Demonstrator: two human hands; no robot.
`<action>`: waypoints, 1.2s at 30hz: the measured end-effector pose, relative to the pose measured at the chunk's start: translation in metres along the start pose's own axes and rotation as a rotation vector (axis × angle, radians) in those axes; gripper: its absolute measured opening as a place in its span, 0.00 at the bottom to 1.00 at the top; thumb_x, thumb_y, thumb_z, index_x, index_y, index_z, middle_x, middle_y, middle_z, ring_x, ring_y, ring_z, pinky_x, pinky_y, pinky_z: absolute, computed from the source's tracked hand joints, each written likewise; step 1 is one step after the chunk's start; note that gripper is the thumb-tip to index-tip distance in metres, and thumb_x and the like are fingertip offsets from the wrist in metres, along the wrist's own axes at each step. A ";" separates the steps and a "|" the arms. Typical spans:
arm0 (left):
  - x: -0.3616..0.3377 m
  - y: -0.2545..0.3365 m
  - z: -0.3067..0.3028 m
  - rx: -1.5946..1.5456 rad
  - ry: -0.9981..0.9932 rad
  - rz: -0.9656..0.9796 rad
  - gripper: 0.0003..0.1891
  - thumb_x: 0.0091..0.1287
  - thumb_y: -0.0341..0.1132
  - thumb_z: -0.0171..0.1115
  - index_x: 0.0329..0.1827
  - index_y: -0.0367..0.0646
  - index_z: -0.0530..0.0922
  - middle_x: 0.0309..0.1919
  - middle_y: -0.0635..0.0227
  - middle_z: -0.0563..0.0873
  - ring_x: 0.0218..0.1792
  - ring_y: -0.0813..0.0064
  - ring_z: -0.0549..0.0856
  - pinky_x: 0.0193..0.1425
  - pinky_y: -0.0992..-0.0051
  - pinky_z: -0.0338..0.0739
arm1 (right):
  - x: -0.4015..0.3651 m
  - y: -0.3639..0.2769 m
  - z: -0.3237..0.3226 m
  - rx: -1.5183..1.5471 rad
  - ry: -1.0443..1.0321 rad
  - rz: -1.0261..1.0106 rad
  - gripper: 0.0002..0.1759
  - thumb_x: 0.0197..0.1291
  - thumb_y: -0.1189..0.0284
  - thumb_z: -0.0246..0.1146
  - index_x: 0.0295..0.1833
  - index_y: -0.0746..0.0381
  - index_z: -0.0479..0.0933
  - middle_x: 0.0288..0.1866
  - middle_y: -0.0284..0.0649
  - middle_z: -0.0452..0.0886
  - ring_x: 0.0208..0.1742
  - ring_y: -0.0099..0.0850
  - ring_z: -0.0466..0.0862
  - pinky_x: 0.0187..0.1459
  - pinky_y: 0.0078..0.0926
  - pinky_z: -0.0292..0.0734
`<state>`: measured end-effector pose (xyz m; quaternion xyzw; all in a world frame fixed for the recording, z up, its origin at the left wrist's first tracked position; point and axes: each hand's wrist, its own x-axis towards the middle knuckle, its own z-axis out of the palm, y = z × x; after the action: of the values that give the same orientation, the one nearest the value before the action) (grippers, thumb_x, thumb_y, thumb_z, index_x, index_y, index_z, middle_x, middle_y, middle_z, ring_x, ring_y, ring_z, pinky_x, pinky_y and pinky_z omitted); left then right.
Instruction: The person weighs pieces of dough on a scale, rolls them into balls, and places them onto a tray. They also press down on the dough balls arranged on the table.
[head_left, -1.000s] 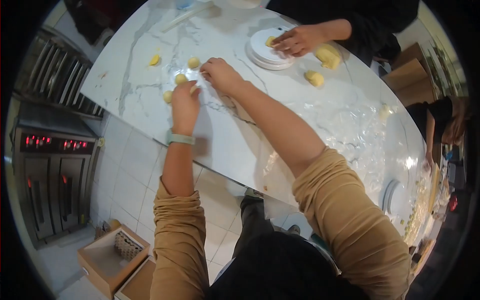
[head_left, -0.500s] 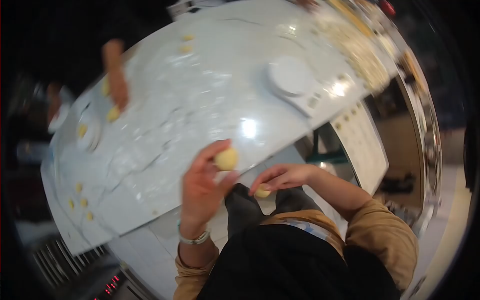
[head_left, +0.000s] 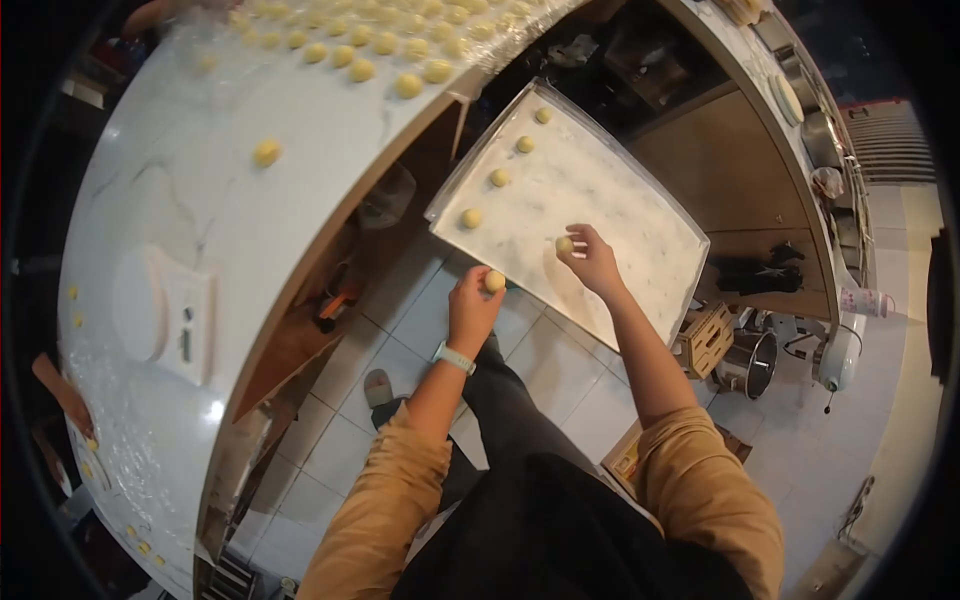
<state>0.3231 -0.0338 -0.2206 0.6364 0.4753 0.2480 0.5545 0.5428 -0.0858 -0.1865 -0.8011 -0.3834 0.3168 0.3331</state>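
My left hand, with a watch on its wrist, is closed around a yellow dough ball just outside the tray's near edge. A second dough ball sits in the fingertips of my right hand, which is over the tray. That tray is large, rectangular and dusted with white powder. Along its left side stand several dough balls, spaced apart in a row.
A marble-patterned table curves along the left, bearing a white scale, a lone dough ball and many more under plastic film. Another person's hand is at far left. A metal bowl and wooden crate stand right.
My view has turned right, from the table to the tray. Both hands, each still with a dough ball, have moved from beside the table to the tray, the right one now over it.
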 end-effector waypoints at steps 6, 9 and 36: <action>0.045 -0.009 0.055 0.179 0.031 0.006 0.18 0.52 0.27 0.68 0.46 0.38 0.75 0.41 0.57 0.80 0.42 0.59 0.81 0.47 0.65 0.75 | 0.064 0.025 0.012 -0.100 0.019 -0.120 0.21 0.47 0.73 0.69 0.49 0.64 0.74 0.43 0.45 0.82 0.41 0.37 0.83 0.42 0.30 0.79; 0.055 -0.019 0.059 0.297 0.047 0.091 0.19 0.50 0.28 0.69 0.45 0.40 0.74 0.41 0.57 0.79 0.45 0.58 0.79 0.49 0.65 0.75 | 0.080 0.028 0.023 -0.068 -0.024 -0.142 0.19 0.46 0.74 0.68 0.47 0.65 0.76 0.44 0.46 0.81 0.42 0.38 0.82 0.42 0.29 0.79; -0.435 -0.021 -0.545 0.654 2.091 0.046 0.07 0.66 0.32 0.61 0.37 0.35 0.79 0.32 0.62 0.83 0.34 0.71 0.81 0.40 0.74 0.75 | -0.264 -0.344 0.269 0.070 -0.862 -0.798 0.08 0.56 0.75 0.67 0.39 0.66 0.79 0.31 0.41 0.81 0.31 0.26 0.81 0.37 0.22 0.76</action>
<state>-0.3282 -0.1622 -0.0058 0.2369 0.7419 0.5376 -0.3231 0.0656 -0.0587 -0.0076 -0.3822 -0.7454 0.4764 0.2670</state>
